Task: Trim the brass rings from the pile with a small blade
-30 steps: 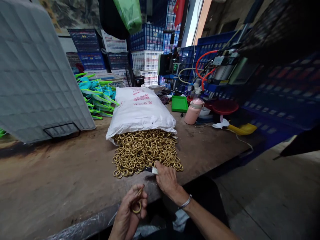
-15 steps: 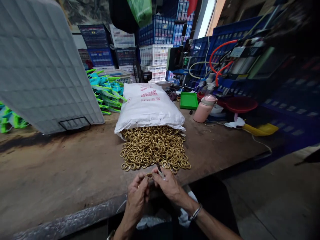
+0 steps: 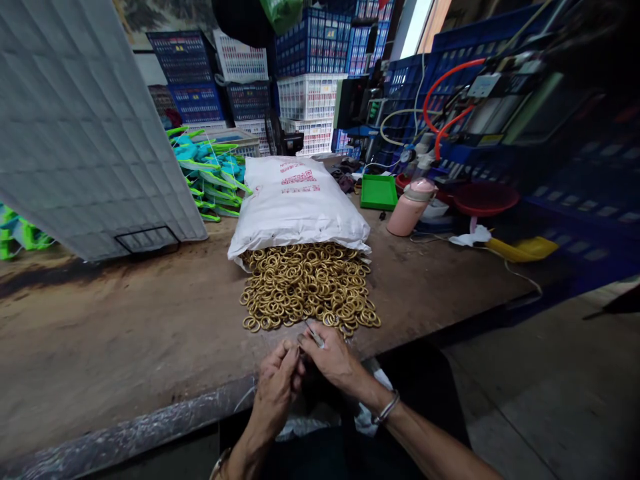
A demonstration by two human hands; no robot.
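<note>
At the table's front edge my left hand is closed, its thumb and fingers pinching a gold ring that the fingers now almost wholly hide. My right hand meets it fingertip to fingertip and is closed around a small knife, whose thin tip points up and away to the left. Just beyond both hands lies a heap of gold rings, spilling from the mouth of a white sack with red print.
Left of the sack stand a tall grey ribbed panel and a pile of green and blue hangers. To the right are a green tray, a pink bottle and a red dish. Stacked crates fill the back.
The view has tipped slightly downward. My hands have shifted a little against each other; the ring that showed between them is now mostly covered, and the knife lies more slanted.
</note>
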